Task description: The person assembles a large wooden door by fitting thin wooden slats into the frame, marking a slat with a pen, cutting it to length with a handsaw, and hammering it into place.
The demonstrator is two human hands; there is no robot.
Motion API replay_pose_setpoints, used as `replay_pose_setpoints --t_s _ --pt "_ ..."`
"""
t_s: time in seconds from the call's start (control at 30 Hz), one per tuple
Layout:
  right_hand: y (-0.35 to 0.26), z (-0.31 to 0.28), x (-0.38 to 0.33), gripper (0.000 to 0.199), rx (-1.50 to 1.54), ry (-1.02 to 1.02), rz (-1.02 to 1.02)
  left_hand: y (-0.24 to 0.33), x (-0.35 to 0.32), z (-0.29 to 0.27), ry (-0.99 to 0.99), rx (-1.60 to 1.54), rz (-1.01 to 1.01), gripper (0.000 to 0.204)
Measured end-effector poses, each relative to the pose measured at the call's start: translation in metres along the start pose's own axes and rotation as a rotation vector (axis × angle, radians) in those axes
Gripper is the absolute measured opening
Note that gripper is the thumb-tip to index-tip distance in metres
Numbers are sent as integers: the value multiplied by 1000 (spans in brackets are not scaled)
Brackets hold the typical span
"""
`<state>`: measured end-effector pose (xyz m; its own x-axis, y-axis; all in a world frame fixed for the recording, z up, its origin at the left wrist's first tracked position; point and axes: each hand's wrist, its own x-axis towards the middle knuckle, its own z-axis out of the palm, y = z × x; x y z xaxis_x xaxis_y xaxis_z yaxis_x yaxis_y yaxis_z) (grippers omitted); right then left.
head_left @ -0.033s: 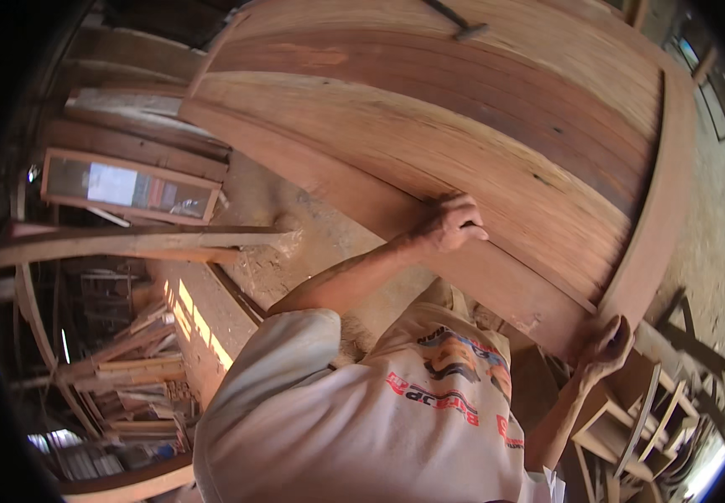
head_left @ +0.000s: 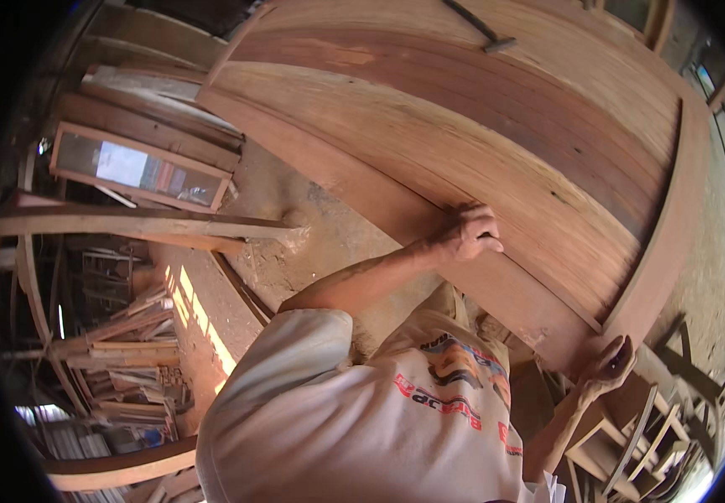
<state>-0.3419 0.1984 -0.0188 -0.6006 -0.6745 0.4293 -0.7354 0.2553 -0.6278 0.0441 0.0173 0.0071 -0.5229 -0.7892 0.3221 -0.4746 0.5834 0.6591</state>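
Observation:
A large wooden door panel [head_left: 429, 126], with light and dark boards inside a reddish frame, lies slanting before me. My left hand [head_left: 473, 235] is closed on the near frame rail, at the seam where the boards begin. Its fingers are curled in, and anything inside them is hidden. At the near right corner of the panel, my right hand [head_left: 610, 362] has its fingers curled around the frame's end. Toward the far side, a hammer [head_left: 499, 44] with a dark handle rests on the boards.
Wood offcuts [head_left: 631, 436] are heaped by the right corner. On the left are a beam [head_left: 144, 223], a glazed wooden frame [head_left: 140, 166] leaning on planks, and stacked timber [head_left: 132, 360]. Dusty floor [head_left: 329, 222] shows between the panel and the beam.
The whole scene sits slightly lower and further right in the picture. Both hands keep their places on the panel, and the hammer lies on the same boards.

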Motion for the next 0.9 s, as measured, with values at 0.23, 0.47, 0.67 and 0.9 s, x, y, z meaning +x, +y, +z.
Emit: replay_pose_setpoints --t_s 0.23,0.47,0.67,0.9 --pt "-175 83 -17 27 172 -364 -231 -10 -11 19 105 -23 11 31" --pt "-227 165 -70 44 -91 -181 -446 -25 -95 -68 373 -10 -83 36" --pt "-244 179 -87 64 -301 -98 -438 -100 -255 -172 494 86 -468 26" --pt "-212 188 -81 66 -392 -111 -397 -130 -359 -187 468 -191 -881 31"
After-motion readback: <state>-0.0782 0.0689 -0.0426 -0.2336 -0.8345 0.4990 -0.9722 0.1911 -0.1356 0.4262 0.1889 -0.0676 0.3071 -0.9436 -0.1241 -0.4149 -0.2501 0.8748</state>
